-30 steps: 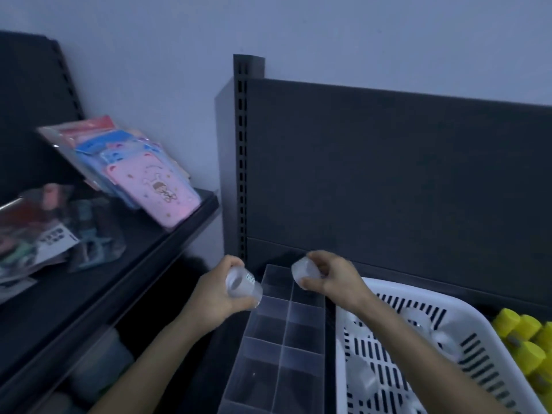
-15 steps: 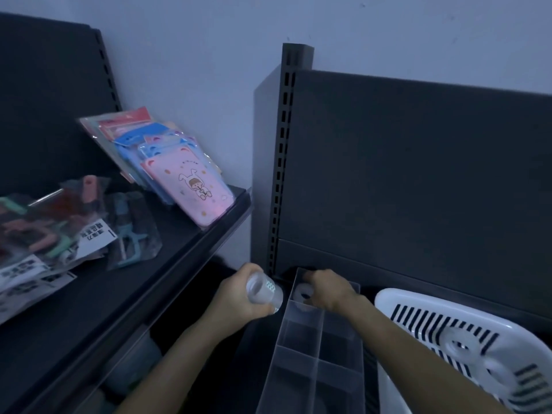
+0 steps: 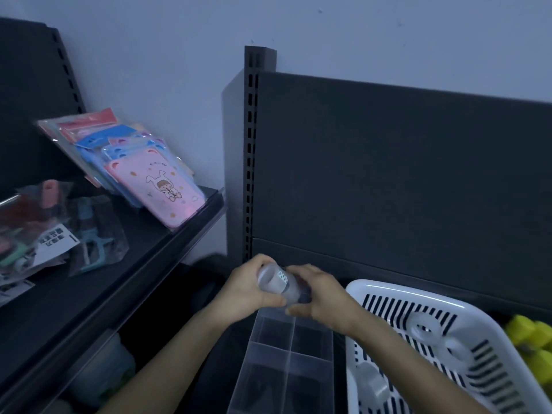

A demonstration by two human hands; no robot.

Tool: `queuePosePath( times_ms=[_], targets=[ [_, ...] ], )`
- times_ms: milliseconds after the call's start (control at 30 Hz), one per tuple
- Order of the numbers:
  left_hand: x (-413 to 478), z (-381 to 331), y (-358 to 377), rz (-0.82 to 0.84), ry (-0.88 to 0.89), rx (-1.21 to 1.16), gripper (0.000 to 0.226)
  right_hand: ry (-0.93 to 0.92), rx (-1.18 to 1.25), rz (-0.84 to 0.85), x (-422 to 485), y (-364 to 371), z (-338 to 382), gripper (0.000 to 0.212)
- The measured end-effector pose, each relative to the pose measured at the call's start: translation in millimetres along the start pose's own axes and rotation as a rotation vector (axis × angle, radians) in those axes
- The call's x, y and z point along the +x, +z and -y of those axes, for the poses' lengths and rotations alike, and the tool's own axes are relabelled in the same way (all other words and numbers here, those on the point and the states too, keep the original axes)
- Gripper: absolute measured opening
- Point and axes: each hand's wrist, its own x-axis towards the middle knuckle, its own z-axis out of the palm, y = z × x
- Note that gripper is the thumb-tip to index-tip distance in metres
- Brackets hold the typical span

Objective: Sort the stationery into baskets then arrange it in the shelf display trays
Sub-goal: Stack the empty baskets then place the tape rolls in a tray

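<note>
My left hand (image 3: 243, 295) grips a short stack of clear tape rolls (image 3: 276, 280) lying sideways, just above the far end of the clear divided display tray (image 3: 280, 351). From the right, my right hand (image 3: 324, 297) meets it, fingers over and thumb under the stack's right end. The tray's near compartments look empty; both hands hide its far compartments. More clear tape rolls (image 3: 422, 328) lie in the white slotted basket (image 3: 388, 291) to the right of the tray.
Yellow items (image 3: 525, 330) sit beyond the basket at the far right. The dark shelf back panel (image 3: 388, 174) rises behind the tray. On the left, another black shelf (image 3: 167, 252) carries pink and blue card packs (image 3: 158, 186) and bagged goods (image 3: 53, 237).
My right hand left the tray's far compartment, where it had lowered a tape roll, and came up to the stack in my left hand. The view shifted slightly left.
</note>
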Motion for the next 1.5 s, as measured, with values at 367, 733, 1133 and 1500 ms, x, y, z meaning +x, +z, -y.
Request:
queuePosePath(
  times_ms=[367, 733, 1133, 1500],
  targets=[
    [-7, 4, -11, 0.016, -0.095, -0.033, 0.059, 0.228, -0.199, -0.149, -1, -12, -29, 0.052],
    [-9, 15, -20, 0.030, -0.174, -0.155, 0.047, 0.309, -0.691, 0.169, 30, -9, -34, 0.029],
    [25, 11, -11, 0.003, -0.063, 0.382, 0.034, 0.258, -0.613, 0.217, 37, -9, -51, 0.029],
    [61, -2, 30, 0.220, -0.108, 1.079, 0.013, 0.257, -0.226, -0.249, -56, -37, -69, 0.019]
  ],
)
